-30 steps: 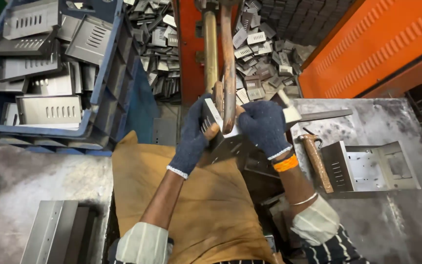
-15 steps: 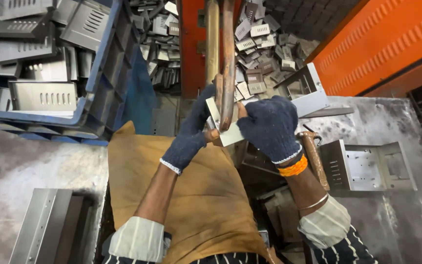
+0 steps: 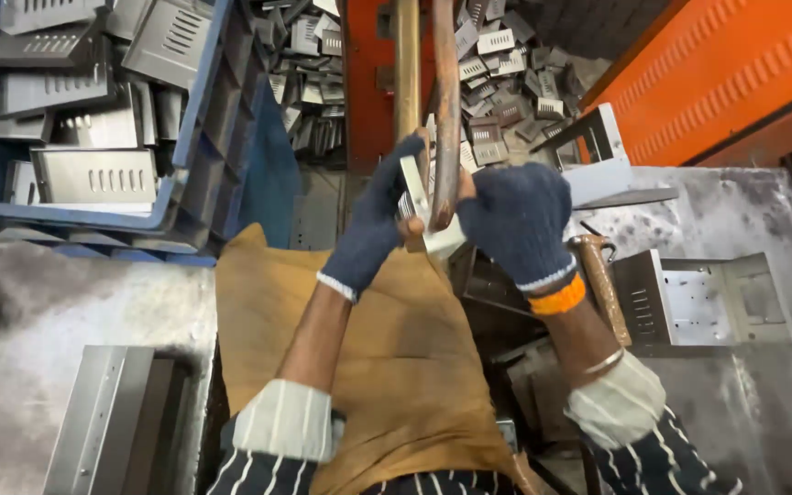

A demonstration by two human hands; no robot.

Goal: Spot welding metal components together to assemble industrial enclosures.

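**Both gloved hands on a small metal piece at the rods**

The left hand and right hand, both in dark blue knit gloves, close their fingers around a small pale metal piece and hold it against the two upright rods — the piece sits right at the foot of the rods, above the brown apron.

Left of the rods, a blue crate holds slotted grey metal covers. Behind the rods lies a heap of small metal parts. Right of the rods, on the steel counter, rest a wooden-handled tool and a bent metal bracket.

The risk, as I judge it: fingers sit very close to the rods — if the piece slips or the rods shift, a glove could get pinched. The sheet edges could also cut through knit fabric.
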